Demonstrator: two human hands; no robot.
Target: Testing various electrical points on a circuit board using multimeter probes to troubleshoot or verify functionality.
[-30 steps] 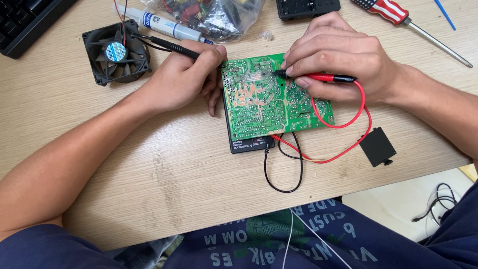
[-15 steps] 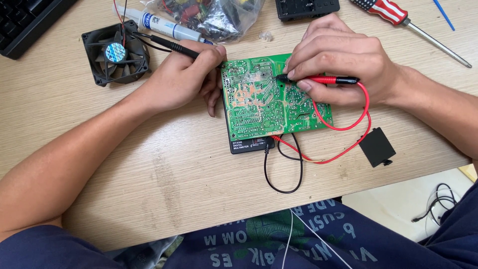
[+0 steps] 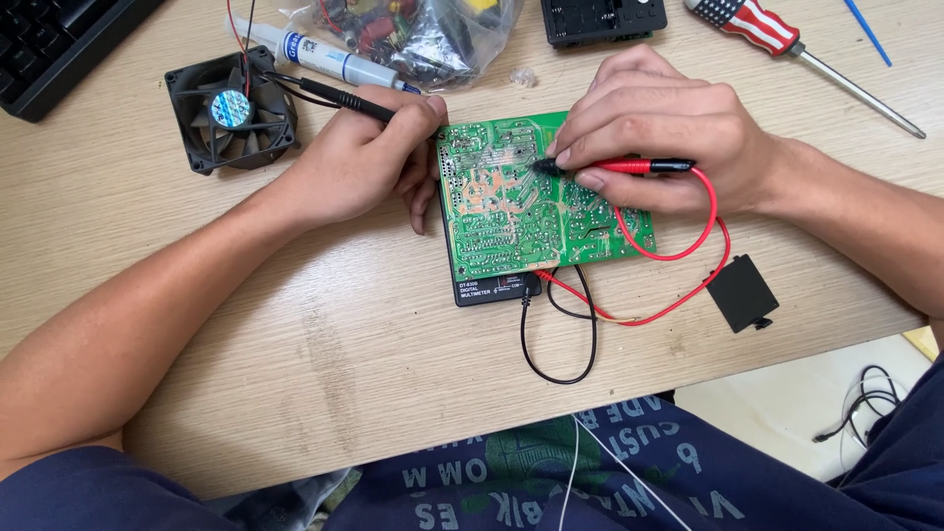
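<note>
Your right hand point(image 3: 659, 138) pinched the red probe point(image 3: 644, 166) onto the green board point(image 3: 511, 211) at frame centre; your left hand point(image 3: 364, 162) gripped the black probe point(image 3: 359, 100) at its left edge.

Left hand point(image 3: 369, 162): fingers curled in a pen-like pinch, knuckles up, heel resting low.
Right hand point(image 3: 654, 138): palm down, fingers bent, thumb and forefinger pinched together.
Left forearm: runs in from lower left.
Right forearm: enters from the right edge.

Head camera looks steeply down, close over the wooden desk point(image 3: 295, 374).
</note>
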